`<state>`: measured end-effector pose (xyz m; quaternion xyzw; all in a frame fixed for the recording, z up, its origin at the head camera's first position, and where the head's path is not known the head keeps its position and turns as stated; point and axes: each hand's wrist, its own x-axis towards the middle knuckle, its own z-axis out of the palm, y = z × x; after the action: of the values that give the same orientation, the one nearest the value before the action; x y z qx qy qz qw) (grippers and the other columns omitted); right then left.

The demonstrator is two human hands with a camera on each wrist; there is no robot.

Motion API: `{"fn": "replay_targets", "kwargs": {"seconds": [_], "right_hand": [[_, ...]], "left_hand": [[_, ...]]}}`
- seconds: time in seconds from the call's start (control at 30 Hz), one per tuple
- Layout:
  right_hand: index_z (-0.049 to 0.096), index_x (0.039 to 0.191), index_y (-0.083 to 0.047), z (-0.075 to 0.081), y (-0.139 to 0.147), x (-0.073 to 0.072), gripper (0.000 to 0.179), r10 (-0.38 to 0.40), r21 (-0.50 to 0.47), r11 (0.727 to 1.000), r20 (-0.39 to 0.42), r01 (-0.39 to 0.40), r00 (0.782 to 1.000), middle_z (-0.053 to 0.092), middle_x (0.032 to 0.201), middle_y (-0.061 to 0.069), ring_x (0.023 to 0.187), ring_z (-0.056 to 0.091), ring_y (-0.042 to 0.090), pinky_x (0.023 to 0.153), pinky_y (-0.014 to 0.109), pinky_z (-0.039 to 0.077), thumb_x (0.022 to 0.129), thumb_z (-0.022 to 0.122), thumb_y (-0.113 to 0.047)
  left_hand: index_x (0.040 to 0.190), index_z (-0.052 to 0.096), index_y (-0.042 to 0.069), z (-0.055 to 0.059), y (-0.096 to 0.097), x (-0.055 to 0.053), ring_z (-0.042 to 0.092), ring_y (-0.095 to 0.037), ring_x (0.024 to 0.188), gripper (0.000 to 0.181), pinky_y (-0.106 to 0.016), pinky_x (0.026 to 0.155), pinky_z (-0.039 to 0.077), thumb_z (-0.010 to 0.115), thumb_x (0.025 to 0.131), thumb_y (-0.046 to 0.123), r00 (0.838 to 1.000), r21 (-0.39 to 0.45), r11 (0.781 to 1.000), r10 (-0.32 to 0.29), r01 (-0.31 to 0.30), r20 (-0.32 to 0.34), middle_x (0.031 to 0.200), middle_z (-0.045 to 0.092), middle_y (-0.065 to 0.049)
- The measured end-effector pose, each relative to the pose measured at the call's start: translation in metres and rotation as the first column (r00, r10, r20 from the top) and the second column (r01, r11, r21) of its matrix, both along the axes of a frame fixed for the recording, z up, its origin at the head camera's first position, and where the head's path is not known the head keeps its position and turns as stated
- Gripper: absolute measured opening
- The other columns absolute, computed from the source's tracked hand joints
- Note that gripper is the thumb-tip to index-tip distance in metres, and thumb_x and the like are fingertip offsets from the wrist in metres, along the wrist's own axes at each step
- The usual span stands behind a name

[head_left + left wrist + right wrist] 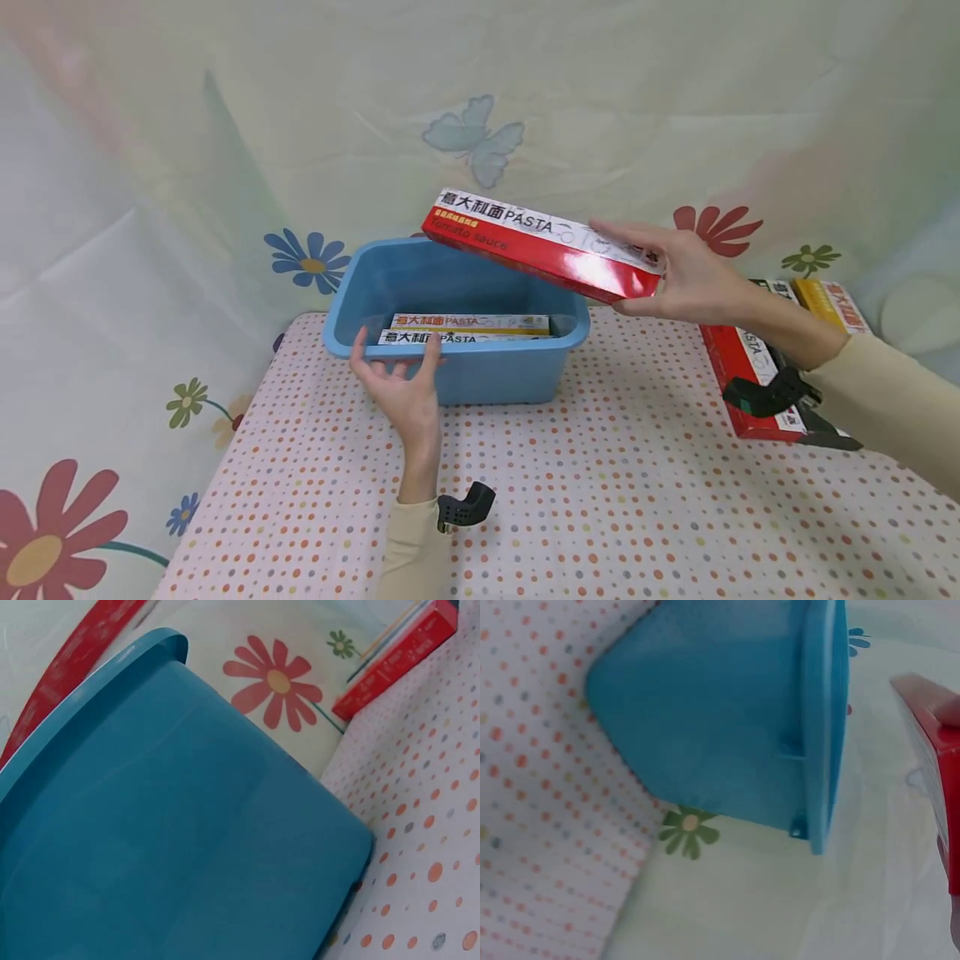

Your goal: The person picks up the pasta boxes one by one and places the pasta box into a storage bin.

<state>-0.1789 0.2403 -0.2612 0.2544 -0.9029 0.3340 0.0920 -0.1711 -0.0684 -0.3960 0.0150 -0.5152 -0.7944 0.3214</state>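
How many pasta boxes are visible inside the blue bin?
2: a front pasta box just behind the near rim, and a rear pasta box directly behind it. Others may be hidden underneath.

Seemingly a draped, staged corner: printed sheeting — red and blue flowers, a pale butterfly — hangs at the far and left sides of a polka-dotted tabletop. The sheeting screens the room, so home, studio or lab cannot be told.
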Motion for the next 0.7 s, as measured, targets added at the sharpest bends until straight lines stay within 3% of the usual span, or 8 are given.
{"fn": "replay_targets", "kwargs": {"seconds": [0.13,0.27,0.47,0.7], "right_hand": [[0.043,0.16,-0.012,0.014,-0.021,-0.024,0.092,0.078,0.073,0.994,0.106,-0.086,0.991,0.048,0.156,0.016,0.135,0.044,0.032,0.09,0.033,0.056,0.079,0.086,-0.007],[0.044,0.159,-0.009,0.012,-0.042,-0.045,0.088,0.146,0.122,0.978,0.19,-0.171,0.971,0.05,0.154,0.015,0.131,0.048,0.032,0.1,0.052,0.052,0.08,0.083,-0.007],[0.049,0.155,-0.002,0.009,-0.062,-0.075,0.08,0.23,0.231,0.931,0.233,-0.283,0.945,0.055,0.151,0.018,0.127,0.054,0.032,0.101,0.049,0.053,0.081,0.079,-0.003],[0.049,0.154,0.002,0.008,-0.079,-0.099,0.078,0.253,0.259,0.903,0.324,-0.342,0.912,0.06,0.146,0.019,0.112,0.06,0.029,0.078,0.034,0.053,0.081,0.076,-0.005]], "left_hand": [[0.155,0.032,0.012,-0.001,0.0,0.001,0.062,-0.027,0.077,0.087,-0.041,0.07,0.066,0.084,0.086,0.0,1.0,-0.014,1.0,0.005,-0.005,-0.003,0.135,0.046,-0.023],[0.154,0.032,0.011,-0.001,0.001,0.001,0.065,-0.029,0.079,0.087,-0.04,0.069,0.066,0.084,0.085,-0.001,1.0,-0.017,1.0,0.008,-0.008,0.008,0.136,0.047,-0.022],[0.154,0.034,0.013,0.001,0.003,0.002,0.063,-0.031,0.08,0.088,-0.042,0.07,0.066,0.085,0.085,-0.001,1.0,0.0,1.0,0.01,-0.01,0.02,0.133,0.047,-0.02],[0.154,0.034,0.014,0.002,0.005,0.005,0.062,-0.028,0.074,0.088,-0.042,0.069,0.066,0.086,0.084,-0.001,1.0,0.006,1.0,0.006,-0.007,0.027,0.133,0.048,-0.02]]}}
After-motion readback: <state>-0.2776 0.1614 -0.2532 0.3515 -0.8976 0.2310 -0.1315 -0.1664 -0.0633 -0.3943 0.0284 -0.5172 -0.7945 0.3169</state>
